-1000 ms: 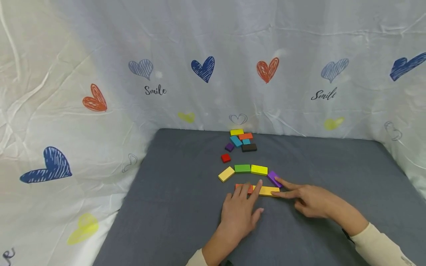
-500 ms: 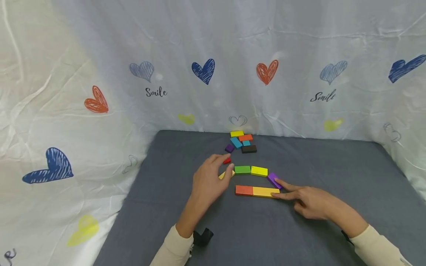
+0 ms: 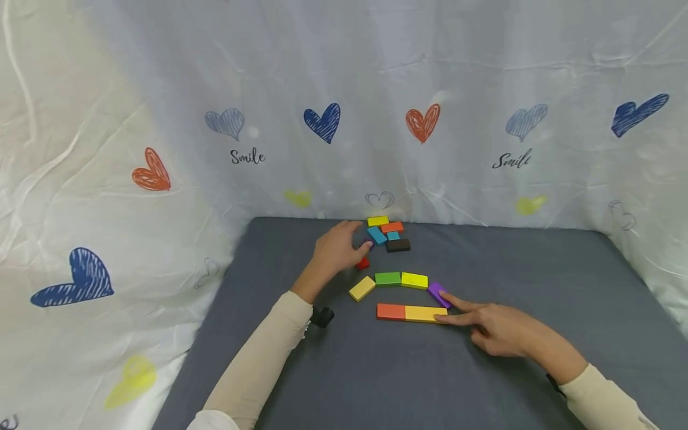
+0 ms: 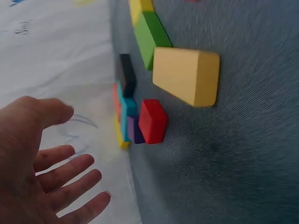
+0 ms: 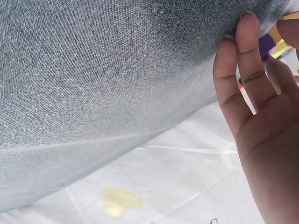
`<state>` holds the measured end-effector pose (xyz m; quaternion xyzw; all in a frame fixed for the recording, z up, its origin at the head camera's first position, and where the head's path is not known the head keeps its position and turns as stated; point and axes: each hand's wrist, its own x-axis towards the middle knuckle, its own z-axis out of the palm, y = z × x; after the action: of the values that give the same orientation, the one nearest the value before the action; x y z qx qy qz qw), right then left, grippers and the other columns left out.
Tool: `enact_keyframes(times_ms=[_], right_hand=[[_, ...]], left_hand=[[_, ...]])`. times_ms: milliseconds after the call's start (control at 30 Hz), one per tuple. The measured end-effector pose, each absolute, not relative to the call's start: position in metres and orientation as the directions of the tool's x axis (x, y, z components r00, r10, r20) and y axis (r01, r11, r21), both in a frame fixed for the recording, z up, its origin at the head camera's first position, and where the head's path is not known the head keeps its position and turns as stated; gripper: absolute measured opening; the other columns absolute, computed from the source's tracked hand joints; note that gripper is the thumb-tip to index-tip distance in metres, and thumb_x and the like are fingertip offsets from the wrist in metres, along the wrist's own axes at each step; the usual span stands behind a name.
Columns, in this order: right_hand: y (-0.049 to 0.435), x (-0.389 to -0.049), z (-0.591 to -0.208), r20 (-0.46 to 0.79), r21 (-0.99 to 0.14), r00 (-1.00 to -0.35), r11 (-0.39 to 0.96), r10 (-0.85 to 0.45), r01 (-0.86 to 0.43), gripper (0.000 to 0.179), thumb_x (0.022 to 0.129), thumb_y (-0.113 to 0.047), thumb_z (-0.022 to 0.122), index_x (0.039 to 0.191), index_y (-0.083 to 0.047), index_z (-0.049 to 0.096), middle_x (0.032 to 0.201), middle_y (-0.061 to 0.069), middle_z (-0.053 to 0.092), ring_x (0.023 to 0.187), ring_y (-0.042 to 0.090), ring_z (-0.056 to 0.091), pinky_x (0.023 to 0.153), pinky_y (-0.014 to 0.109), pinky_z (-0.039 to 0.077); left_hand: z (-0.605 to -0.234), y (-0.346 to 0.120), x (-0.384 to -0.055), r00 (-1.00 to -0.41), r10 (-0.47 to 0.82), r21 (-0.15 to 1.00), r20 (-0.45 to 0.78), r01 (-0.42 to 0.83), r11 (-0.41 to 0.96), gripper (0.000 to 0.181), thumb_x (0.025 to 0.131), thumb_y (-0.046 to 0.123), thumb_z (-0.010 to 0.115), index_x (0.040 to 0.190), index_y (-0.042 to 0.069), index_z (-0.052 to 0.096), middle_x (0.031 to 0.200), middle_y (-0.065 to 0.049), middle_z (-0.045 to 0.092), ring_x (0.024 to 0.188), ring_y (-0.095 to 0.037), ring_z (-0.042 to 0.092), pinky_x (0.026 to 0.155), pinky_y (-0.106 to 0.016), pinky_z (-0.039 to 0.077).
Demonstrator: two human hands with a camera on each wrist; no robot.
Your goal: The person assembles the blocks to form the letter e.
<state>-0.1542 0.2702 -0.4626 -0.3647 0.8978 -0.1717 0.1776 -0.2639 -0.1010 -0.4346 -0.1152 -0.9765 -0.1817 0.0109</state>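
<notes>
My left hand (image 3: 334, 249) reaches to the back pile, thumb and fingers spread. A red block (image 3: 364, 263) and a partly covered dark purple block (image 4: 135, 129) lie beside it. The left wrist view shows nothing in that hand. Two extended fingers of my right hand (image 3: 502, 328) touch a purple block (image 3: 438, 293) and a long yellow-orange block (image 3: 421, 313). End to end with the latter lies an orange-red block (image 3: 390, 312). Behind them, a cream block (image 3: 362, 289), a green block (image 3: 388, 279), a yellow block (image 3: 414, 280) and the purple one form an arc.
At the back of the grey cloth-covered table (image 3: 333, 370) lie a blue block (image 3: 377, 235), an orange block (image 3: 392, 227), another yellow block (image 3: 377, 220), a small light-blue block (image 3: 393, 236) and a black block (image 3: 398, 245). A white heart-printed curtain (image 3: 371, 161) hangs right behind them.
My left hand has left the orange-red and yellow-orange blocks and moved left, then away from me, past the cream block to the back pile. My right hand keeps its place.
</notes>
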Motion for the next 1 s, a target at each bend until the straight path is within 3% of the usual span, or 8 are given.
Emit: enact_keyframes(times_ms=[133,400,700,1000], right_hand=[[0.272,-0.153,-0.465,-0.165,-0.431,-0.666,0.66,-0.728,-0.615,0.074,0.094,0.002,0.061,0.155,-0.041,0.054,0.174,0.005,0.029,0.048,-0.001,0.022,0.047,0.019,0.028],[0.272,-0.152,-0.463,-0.169,-0.431,-0.666,0.662,-0.727,-0.613,0.076,0.094,0.003,0.058,0.155,-0.041,0.054,0.174,0.004,0.028,0.048,0.001,0.022,0.047,0.02,0.027],[0.27,-0.153,-0.463,-0.18,-0.403,-0.672,0.677,-0.718,-0.616,0.075,0.093,0.002,0.058,0.154,-0.042,0.054,0.174,0.002,0.028,0.048,0.002,0.023,0.046,0.021,0.026],[0.272,-0.153,-0.464,-0.18,-0.403,-0.686,0.689,-0.705,-0.602,0.076,0.092,0.002,0.059,0.154,-0.042,0.054,0.173,0.001,0.029,0.048,0.002,0.023,0.046,0.021,0.025]], left_hand=[[-0.44,-0.086,-0.285,-0.967,0.25,0.286,-0.044,0.227,0.931,0.074,0.1,0.055,0.066,0.16,0.017,0.047,0.162,-0.008,0.048,0.141,-0.028,0.053,0.106,-0.055,0.052],[-0.444,-0.059,-0.307,-0.966,0.231,0.191,-0.115,0.207,0.96,0.07,0.1,0.051,0.07,0.158,0.019,0.049,0.151,-0.007,0.055,0.125,-0.025,0.06,0.102,-0.052,0.053],[-0.453,-0.048,-0.32,-0.966,0.228,0.085,-0.123,0.219,0.972,0.061,0.097,0.047,0.076,0.145,0.012,0.059,0.131,-0.007,0.062,0.112,-0.022,0.063,0.097,-0.045,0.055],[-0.46,-0.038,-0.328,-0.974,0.208,0.009,-0.094,0.208,0.978,0.054,0.096,0.05,0.077,0.137,0.017,0.068,0.137,-0.009,0.059,0.115,-0.025,0.065,0.1,-0.046,0.054]])
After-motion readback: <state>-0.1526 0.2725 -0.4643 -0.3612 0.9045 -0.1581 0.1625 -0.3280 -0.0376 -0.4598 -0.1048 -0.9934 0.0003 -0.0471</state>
